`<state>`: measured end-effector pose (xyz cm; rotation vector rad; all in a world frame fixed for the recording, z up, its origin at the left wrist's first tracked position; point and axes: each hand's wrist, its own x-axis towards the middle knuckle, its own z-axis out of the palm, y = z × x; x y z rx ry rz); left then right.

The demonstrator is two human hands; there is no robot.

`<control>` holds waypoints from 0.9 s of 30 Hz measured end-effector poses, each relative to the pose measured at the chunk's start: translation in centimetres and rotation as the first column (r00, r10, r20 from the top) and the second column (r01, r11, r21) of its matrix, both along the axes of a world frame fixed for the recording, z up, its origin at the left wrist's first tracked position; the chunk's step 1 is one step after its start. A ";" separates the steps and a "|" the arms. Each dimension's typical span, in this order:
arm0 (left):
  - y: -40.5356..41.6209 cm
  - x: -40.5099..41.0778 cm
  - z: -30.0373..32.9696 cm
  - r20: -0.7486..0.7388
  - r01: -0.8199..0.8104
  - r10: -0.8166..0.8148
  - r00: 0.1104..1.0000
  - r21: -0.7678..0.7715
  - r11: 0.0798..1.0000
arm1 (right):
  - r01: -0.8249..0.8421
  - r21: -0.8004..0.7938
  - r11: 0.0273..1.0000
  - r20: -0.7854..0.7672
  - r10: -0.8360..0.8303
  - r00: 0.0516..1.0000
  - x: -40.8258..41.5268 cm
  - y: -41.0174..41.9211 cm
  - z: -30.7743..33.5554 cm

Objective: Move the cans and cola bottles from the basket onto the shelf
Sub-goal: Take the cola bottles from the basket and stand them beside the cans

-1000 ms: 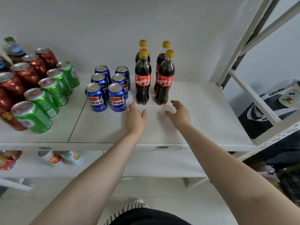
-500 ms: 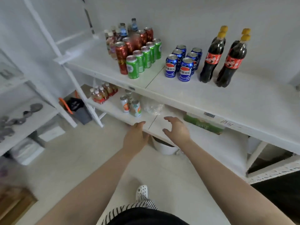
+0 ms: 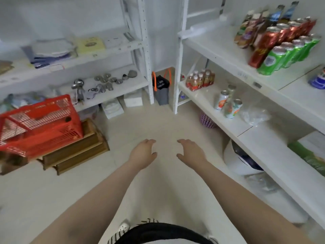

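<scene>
Both the left hand (image 3: 143, 153) and right hand (image 3: 191, 152) hang open and empty over the floor. The red basket (image 3: 41, 124) sits far left on wooden crates; cans (image 3: 283, 50) crowd the shelf (image 3: 216, 48) at right, apparently already stocked.

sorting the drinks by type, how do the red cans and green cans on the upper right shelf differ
The red metal cans form the rear row, nearer the bottles at the back; the green metal cans form the row in front, nearer the shelf edge. The red cans look taller and slimmer, the green cans shorter, though the wide lens distorts this. Both have silver tops, stand upright in a line, and sit on the same white shelf.
</scene>
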<state>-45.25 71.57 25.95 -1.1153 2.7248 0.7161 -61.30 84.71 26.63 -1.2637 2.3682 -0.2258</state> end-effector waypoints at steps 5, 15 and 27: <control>-9.8 14.6 -0.9 0.052 -0.183 0.183 0.982 -0.001 0.983 | -0.088 0.039 0.995 0.042 0.086 0.995 11.0 -11.5 -1.7; -21.9 31.4 -1.8 0.055 -0.445 0.444 0.895 0.030 0.895 | -0.353 0.065 0.933 0.052 0.351 0.935 25.7 -29.6 -2.1; -38.4 36.7 -2.9 0.096 -0.614 0.608 0.788 0.055 0.787 | -0.505 0.010 0.863 0.154 0.498 0.854 30.6 -51.0 -4.7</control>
